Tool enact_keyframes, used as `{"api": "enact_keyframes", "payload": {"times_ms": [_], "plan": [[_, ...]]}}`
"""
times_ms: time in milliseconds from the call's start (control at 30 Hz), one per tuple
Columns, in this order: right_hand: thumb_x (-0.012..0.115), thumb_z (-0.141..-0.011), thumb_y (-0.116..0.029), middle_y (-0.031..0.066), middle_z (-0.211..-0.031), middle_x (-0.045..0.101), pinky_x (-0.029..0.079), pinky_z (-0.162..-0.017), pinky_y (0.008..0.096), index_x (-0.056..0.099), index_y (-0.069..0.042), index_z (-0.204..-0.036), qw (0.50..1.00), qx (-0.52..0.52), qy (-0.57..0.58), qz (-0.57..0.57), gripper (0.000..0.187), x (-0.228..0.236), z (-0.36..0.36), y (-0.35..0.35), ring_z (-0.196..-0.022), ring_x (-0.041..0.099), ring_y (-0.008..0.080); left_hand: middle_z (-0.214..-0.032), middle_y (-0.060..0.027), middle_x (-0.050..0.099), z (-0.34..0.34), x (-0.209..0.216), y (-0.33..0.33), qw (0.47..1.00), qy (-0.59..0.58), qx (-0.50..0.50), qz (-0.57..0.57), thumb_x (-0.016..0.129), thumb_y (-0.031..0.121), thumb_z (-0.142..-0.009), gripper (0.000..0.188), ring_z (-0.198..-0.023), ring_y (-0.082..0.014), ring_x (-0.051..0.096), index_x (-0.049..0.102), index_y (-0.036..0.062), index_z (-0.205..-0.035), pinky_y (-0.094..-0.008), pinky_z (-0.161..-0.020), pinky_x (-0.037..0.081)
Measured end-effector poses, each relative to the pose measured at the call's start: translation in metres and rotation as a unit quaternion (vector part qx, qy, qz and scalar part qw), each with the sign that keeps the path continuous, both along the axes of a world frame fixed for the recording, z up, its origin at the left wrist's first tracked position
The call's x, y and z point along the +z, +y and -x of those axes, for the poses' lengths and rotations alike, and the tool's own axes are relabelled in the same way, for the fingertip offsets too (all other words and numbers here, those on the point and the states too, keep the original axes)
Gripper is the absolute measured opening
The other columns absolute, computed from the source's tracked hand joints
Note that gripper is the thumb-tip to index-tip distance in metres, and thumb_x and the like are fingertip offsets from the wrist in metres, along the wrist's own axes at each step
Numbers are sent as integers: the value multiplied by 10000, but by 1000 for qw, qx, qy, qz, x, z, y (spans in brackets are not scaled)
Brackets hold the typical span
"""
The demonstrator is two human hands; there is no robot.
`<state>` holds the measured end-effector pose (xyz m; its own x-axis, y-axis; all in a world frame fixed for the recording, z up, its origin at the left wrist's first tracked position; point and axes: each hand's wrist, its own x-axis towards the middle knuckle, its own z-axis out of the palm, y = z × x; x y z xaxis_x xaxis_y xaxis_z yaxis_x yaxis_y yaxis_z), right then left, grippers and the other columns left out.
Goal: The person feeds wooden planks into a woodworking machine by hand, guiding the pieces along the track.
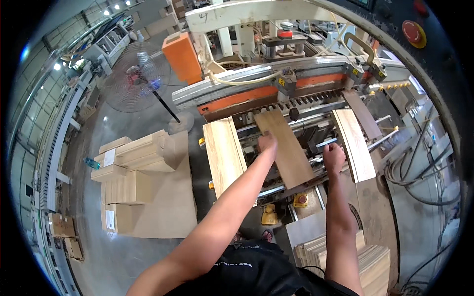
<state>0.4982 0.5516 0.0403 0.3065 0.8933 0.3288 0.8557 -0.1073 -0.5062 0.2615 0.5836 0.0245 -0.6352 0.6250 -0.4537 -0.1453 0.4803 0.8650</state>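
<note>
A brown wooden board (287, 150) lies slanted across the machine bed in front of me. My left hand (267, 142) is at its left edge with the fingers curled closed against it. Over the gap between the brown board and a pale wooden board (354, 144) to its right, my right hand (334, 157) is closed like a fist. The inside of that hand is hidden, so what it holds, if anything, does not show. Another pale grooved board (223, 157) rests on the machine to the left of my left hand.
A darker narrow board (362, 113) lies at the far right of the bed. Stacked boards (345, 261) stand near my right side. Wooden bundles (131, 185) sit on a cardboard sheet (170, 212) at left, beyond which stands a fan (138, 81). A red emergency button (414, 33) is upper right.
</note>
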Motion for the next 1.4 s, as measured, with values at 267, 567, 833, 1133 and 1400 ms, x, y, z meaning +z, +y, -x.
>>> {"api": "enact_keyframes", "payload": {"times_ms": [267, 567, 833, 1133, 1400], "plan": [[613, -851, -242, 162, -795, 669, 490, -687, 418, 669, -27, -866, 999, -1, 48, 26, 223, 10, 7, -5, -740, 643, 344, -984, -285, 646, -23, -8, 20, 999, 35, -28, -16, 431, 465, -928, 564, -970, -448, 612, 668, -47, -929, -504, -831, 483], [645, -791, -264, 152, -737, 669, 513, -696, 410, 688, -26, -811, 998, -35, -44, 38, 242, 12, 16, 0, -703, 652, 316, -913, -295, 651, -15, 32, 28, 998, 55, -9, 41, 462, 444, -915, 551, -912, -463, 624, 677, -59, -844, -519, -797, 489], [624, -798, -259, 163, -712, 657, 499, -645, 417, 684, -26, -807, 992, -4, -118, 47, 241, -10, 10, 6, -655, 643, 317, -856, -314, 641, -7, 25, 34, 997, 49, -33, 57, 473, 417, -905, 527, -844, -469, 633, 677, -63, -829, -526, -732, 505], [624, -822, -278, 168, -729, 657, 495, -637, 425, 670, -20, -833, 990, 1, -126, 63, 263, -9, 11, 0, -678, 643, 333, -860, -318, 635, -12, 15, 27, 991, 108, -16, -79, 469, 413, -906, 493, -856, -460, 631, 664, -32, -824, -508, -728, 509], [566, -868, -306, 167, -810, 656, 482, -686, 434, 640, -34, -840, 984, -34, -76, 155, 283, 14, 26, -7, -771, 640, 333, -857, -329, 631, -12, 29, 29, 998, 17, -53, 17, 410, 378, -948, 528, -833, -474, 626, 651, -71, -807, -514, -722, 512]]}}
